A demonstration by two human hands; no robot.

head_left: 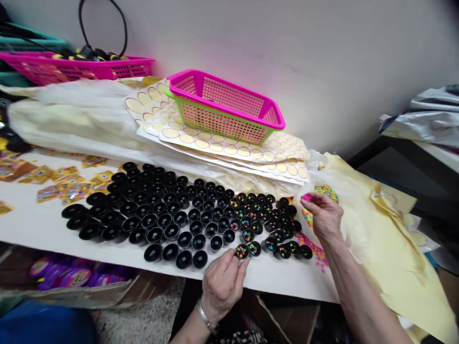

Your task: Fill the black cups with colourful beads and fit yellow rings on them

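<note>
**Left hand (223, 285) on a black cup (242, 252), right hand (327, 215) pinching a small pink piece (307, 197)**

The person's 2 hands work at the front and right of a white tabletop (287, 283). The left hand, with a silver bracelet (204, 314) at its wrist, has thumb and fingertips clamped around the near side of the black cup, which stands at the front edge of the group with small coloured pieces inside. The right hand is raised, thumb and fingers together on the small pink piece; what exactly that piece is cannot be told. Just beyond this hand lies a heap of multicoloured pieces (327, 192), and below it pink pieces (312, 249) are scattered on the tabletop.

The cups near the right hand (255, 248) hold coloured pieces, while the larger group of cups to the left (155, 234) shows bare, dark interiors. Behind the group, a pink basket (233, 87) sits nested in a green basket (222, 122) on sheets of round labels (229, 152). Yellow packets (73, 192) lie at the far left, and purple containers (77, 276) fill a cardboard box (118, 294) below the tabletop's edge.
</note>
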